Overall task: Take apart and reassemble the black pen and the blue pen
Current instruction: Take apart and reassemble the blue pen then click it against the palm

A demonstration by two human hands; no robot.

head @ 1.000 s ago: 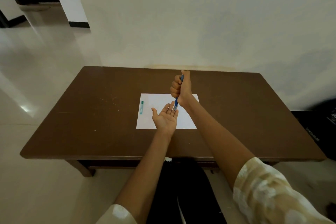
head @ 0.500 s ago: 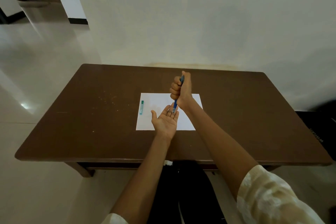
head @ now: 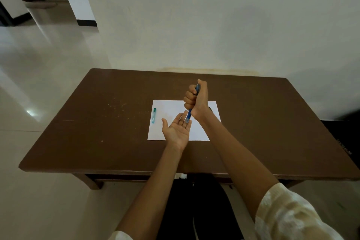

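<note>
Held upright above the white paper (head: 171,109) on the desk (head: 97,122), the blue pen (head: 189,113) sits fisted in the right hand (head: 195,100), its lower tip over the flat, spread left hand (head: 178,129); probably light, stiff and slick, so best held mid-barrel.

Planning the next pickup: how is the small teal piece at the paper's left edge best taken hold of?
Pinch the small teal piece across its long sides at the middle, coming from above. It lies flat on the paper, slim, running away from the person, with both sides free.
</note>
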